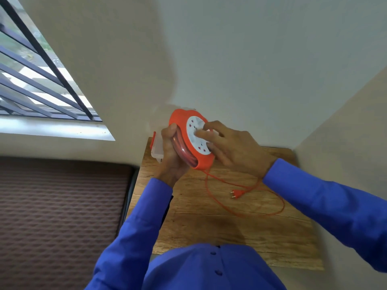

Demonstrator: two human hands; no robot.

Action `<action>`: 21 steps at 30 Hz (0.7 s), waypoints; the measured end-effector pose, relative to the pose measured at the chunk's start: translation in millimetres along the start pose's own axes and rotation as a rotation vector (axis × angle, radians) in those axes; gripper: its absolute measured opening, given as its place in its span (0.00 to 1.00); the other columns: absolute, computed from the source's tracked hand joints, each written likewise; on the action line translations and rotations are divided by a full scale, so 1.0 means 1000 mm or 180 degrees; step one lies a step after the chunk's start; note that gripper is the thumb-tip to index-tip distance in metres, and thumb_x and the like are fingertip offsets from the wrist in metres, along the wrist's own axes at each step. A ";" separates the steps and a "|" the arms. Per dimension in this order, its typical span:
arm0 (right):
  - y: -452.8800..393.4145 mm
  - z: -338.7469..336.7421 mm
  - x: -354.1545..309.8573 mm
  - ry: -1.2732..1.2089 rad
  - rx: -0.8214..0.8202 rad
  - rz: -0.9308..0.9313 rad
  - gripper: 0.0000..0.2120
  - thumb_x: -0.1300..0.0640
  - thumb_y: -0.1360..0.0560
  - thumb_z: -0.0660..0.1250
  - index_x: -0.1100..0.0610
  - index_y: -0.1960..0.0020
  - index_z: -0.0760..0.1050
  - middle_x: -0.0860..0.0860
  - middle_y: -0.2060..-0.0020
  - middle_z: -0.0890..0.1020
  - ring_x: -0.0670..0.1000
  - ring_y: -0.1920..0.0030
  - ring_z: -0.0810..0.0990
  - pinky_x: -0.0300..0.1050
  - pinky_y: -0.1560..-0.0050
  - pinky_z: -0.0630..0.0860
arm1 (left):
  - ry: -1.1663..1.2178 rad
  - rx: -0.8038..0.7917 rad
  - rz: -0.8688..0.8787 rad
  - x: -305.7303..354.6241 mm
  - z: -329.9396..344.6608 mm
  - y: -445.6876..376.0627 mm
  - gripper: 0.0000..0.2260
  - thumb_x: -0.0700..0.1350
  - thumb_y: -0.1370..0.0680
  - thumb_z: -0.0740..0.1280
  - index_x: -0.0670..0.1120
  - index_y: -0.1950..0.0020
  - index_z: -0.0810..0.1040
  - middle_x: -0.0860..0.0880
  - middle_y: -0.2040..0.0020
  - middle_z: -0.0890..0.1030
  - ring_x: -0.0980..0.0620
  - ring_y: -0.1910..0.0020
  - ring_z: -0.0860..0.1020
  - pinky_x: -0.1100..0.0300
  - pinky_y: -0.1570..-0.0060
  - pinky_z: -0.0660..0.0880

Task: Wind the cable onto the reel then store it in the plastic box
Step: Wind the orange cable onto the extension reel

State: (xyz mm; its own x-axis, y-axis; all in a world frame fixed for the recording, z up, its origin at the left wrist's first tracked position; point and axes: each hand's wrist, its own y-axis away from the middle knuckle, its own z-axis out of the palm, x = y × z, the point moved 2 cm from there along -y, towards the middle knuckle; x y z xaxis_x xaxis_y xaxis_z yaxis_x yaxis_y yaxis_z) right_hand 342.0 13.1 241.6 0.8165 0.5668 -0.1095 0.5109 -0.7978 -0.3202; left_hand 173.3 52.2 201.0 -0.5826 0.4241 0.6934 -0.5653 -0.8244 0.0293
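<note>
Reel (191,141): an orange, round-bodied plastic housing with a white socket face was held tilted above the far left part of the table, clear of the surface, so that the face was presented to the right hand.
Left hand (171,155): it was closed around the rim of the reel, thumb over the upper edge and fingers wrapped behind. This grip was judged to steady the housing while the face was turned.
Right hand (228,143): the fingers were spread fairly wide and laid on the white face, the fingertips (199,133) pressed against it. It was judged to be the hand that rotated the winding disc. No separate object was enclosed.
Wound cable: glossy red-orange turns were seen in the groove beside the left palm.
Loose cable (247,206): a thin orange cord was seen hanging from the bottom of the reel and lying in an open loop on the table, so the winding was judged unfinished.
Plug (237,194): a two-pin orange plug was lying flat inside the loop, free to be drawn in.
Plastic box (156,150): a translucent container with an orange clip was standing at the far left table edge, behind the left hand. Its interior could not be made out.
Table (251,237): a flat wooden top with pronounced grain was set into the wall corner.
</note>
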 end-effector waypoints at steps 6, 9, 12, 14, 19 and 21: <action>0.005 -0.005 0.025 -0.0272 0.0111 0.0043 0.26 0.52 0.28 0.78 0.41 0.31 0.82 0.53 0.43 0.89 0.53 0.63 0.87 0.46 0.62 0.82 | 0.0059 -0.0060 -0.0344 -0.018 0.011 -0.001 0.46 0.68 0.39 0.84 0.41 0.30 0.79 0.37 0.39 0.84 0.34 0.39 0.82 0.32 0.43 0.81; 0.003 -0.001 0.031 -0.1790 0.0466 0.1292 0.18 0.42 0.32 0.77 0.50 0.47 0.89 0.37 0.71 0.84 0.40 0.74 0.80 0.30 0.67 0.73 | -0.0721 -0.0134 -0.0182 -0.022 0.012 -0.001 0.51 0.70 0.38 0.83 0.45 0.23 0.73 0.39 0.32 0.82 0.36 0.34 0.81 0.29 0.36 0.77; 0.004 0.012 0.035 -0.2631 0.0633 0.2148 0.27 0.40 0.21 0.73 0.60 0.69 0.83 0.43 0.83 0.76 0.42 0.83 0.72 0.33 0.75 0.69 | -0.1278 -0.0159 -0.0047 -0.021 0.015 -0.006 0.64 0.72 0.39 0.83 0.43 0.15 0.58 0.33 0.27 0.74 0.34 0.33 0.78 0.39 0.36 0.82; 0.007 0.017 0.031 -0.2736 0.0340 0.2528 0.32 0.37 0.18 0.67 0.59 0.70 0.83 0.48 0.85 0.74 0.46 0.84 0.70 0.36 0.75 0.70 | -0.1486 -0.0246 0.0001 -0.020 0.013 -0.011 0.66 0.72 0.38 0.82 0.44 0.13 0.53 0.28 0.25 0.69 0.32 0.32 0.75 0.31 0.31 0.76; 0.009 0.012 0.020 -0.1014 0.0606 0.1439 0.16 0.46 0.14 0.64 0.54 0.53 0.83 0.49 0.65 0.85 0.47 0.71 0.79 0.48 0.66 0.78 | -0.0838 -0.0048 -0.0115 -0.027 0.004 -0.003 0.54 0.70 0.36 0.82 0.42 0.21 0.68 0.41 0.35 0.83 0.41 0.39 0.84 0.46 0.40 0.83; 0.014 0.010 0.015 -0.0771 0.0348 0.0836 0.12 0.50 0.14 0.64 0.50 0.32 0.78 0.49 0.44 0.83 0.46 0.64 0.80 0.45 0.63 0.79 | -0.0503 -0.0022 -0.0076 -0.026 0.002 -0.004 0.49 0.70 0.35 0.81 0.40 0.27 0.74 0.43 0.39 0.86 0.42 0.40 0.84 0.48 0.42 0.83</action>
State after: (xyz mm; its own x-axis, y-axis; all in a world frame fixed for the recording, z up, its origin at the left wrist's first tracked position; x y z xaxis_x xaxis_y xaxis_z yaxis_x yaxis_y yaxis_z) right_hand 359.0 12.6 226.4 0.8219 0.3884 -0.4167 0.2500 -0.9032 -0.3489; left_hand 191.6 43.7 184.2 -0.4702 0.3787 0.7972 -0.5822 -0.8119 0.0423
